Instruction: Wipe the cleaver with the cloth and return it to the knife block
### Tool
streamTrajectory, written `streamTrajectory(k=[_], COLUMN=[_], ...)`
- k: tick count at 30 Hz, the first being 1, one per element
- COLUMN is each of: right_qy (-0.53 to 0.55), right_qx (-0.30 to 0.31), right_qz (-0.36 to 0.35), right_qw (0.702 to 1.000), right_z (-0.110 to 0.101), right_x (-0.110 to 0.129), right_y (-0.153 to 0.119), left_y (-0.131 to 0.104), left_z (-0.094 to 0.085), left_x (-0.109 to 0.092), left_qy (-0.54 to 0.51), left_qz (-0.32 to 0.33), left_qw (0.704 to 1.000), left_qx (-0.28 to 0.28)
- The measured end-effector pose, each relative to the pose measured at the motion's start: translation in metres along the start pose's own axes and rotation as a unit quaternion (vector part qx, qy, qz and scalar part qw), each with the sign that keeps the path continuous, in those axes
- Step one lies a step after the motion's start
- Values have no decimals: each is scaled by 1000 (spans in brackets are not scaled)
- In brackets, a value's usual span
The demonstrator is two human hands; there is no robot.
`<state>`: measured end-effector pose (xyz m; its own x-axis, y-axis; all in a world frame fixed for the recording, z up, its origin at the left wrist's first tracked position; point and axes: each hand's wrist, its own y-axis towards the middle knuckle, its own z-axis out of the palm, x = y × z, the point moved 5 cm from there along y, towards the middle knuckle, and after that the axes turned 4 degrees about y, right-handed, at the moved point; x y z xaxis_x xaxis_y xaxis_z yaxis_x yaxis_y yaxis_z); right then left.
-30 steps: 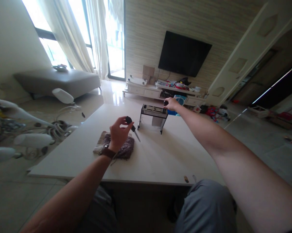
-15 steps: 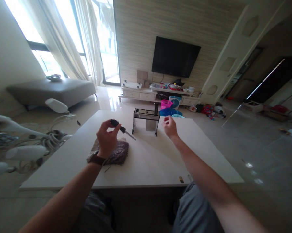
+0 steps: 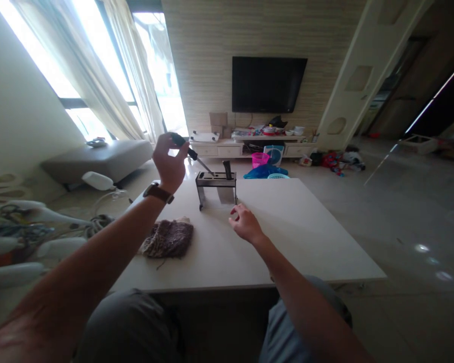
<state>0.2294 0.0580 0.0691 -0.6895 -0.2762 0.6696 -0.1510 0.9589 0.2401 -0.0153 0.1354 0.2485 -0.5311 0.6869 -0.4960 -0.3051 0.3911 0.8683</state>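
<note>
My left hand (image 3: 169,164) is raised over the far side of the table, closed on the dark handle of a narrow metal-bladed tool (image 3: 192,153). I cannot make out its exact kind. The tool slants down to the right, its tip at the top of a knife rack (image 3: 216,183); whether it touches is unclear. One knife (image 3: 227,170) stands in the rack's right end, black handle up. Close to the rack's lower right corner is my right hand (image 3: 245,223), fingers curved and apart, holding nothing visible. A brown-grey cloth (image 3: 170,238) lies bunched below my left hand.
The white table (image 3: 219,262) spans the space before my knees. Beyond its far edge are a pink basket (image 3: 260,160), a blue bag (image 3: 262,171) and a cluttered low cabinet (image 3: 227,150). White lamp shades (image 3: 98,180) stand to the left of the table.
My left hand has risen and moved forward, bringing the tool's tip to the rack's top. The right hand has come down and left, its fingers loosening. The view has also shifted.
</note>
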Motion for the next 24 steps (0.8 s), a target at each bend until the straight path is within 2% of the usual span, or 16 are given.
streamTrajectory(k=[4, 8, 17, 24], right_qy=[-9, -1, 10, 8], right_qx=[-1, -8, -8, -4], right_qz=[-11, -24, -28, -29], right_qw=[1000, 1000, 1000, 1000], right_z=[-7, -16, -32, -30], right_x=[7, 10, 13, 15], right_y=[-4, -6, -12, -12], left_y=[5, -3, -7, 1], left_z=[41, 61, 70, 70], left_x=[0, 5, -10, -10], left_qy=[22, 36, 23, 91], left_qz=[15, 9, -16, 8], left_qw=[1000, 999, 997, 994], left_qx=[14, 35, 78, 68])
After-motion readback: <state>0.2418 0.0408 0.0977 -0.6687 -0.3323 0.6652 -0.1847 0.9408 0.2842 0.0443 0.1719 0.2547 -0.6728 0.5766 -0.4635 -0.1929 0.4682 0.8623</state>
